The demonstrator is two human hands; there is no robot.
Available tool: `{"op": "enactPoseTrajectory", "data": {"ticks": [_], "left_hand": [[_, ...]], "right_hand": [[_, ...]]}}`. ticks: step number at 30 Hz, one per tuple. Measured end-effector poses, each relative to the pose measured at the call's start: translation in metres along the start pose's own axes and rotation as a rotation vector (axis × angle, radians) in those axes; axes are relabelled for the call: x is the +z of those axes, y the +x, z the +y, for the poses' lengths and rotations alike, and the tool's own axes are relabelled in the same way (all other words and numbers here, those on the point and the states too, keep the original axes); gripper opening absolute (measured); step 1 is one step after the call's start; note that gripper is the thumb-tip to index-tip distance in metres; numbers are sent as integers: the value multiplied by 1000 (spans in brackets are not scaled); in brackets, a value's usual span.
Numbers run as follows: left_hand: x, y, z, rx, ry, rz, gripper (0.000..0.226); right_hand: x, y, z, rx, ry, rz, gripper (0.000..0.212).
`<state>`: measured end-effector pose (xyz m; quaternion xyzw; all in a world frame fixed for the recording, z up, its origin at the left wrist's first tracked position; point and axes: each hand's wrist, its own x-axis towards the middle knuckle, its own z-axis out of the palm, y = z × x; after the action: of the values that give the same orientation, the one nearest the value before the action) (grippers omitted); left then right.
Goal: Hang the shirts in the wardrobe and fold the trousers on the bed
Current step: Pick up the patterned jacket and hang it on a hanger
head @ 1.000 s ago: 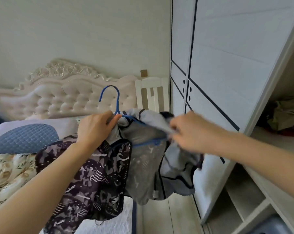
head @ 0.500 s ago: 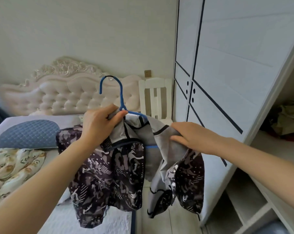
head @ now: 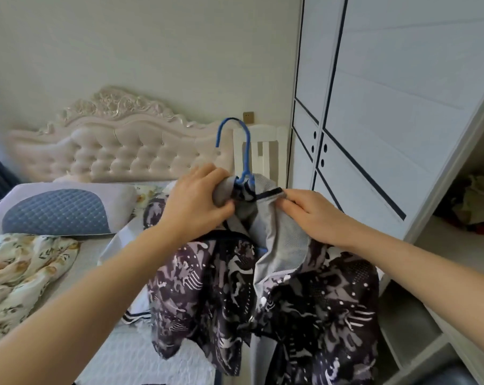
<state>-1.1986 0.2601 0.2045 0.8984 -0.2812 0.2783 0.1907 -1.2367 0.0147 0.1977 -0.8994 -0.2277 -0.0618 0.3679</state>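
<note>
The grey-and-black patterned mesh shirt is gripped at its collar by the left hand and right hand; between them, the blue wire hanger may be slipped off if either grip is loosened.

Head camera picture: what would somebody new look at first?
The dark patterned shirt in the middle, on a blue hanger with its hook poking up. The left hand and right hand both grip its grey collar. A padded headboard stands behind left, a white wardrobe right.

You stand in a home bedroom: a tufted headboard, a pillow and a white wardrobe show it.
</note>
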Motion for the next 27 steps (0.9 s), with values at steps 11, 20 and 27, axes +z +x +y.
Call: {"op": "enactPoseTrajectory", "data": {"ticks": [11, 20, 27], "left_hand": [[13, -14, -17, -556, -202, -15, 36], [-1, -14, -37, -462, -124, 75, 14], [-9, -15, 12, -254, -216, -351, 14]], "right_hand": [[-16, -14, 32, 82, 37, 61, 30], [-25, -41, 84, 233, -834, -162, 39], [-43, -27, 96, 330, -451, 163, 40]]}}
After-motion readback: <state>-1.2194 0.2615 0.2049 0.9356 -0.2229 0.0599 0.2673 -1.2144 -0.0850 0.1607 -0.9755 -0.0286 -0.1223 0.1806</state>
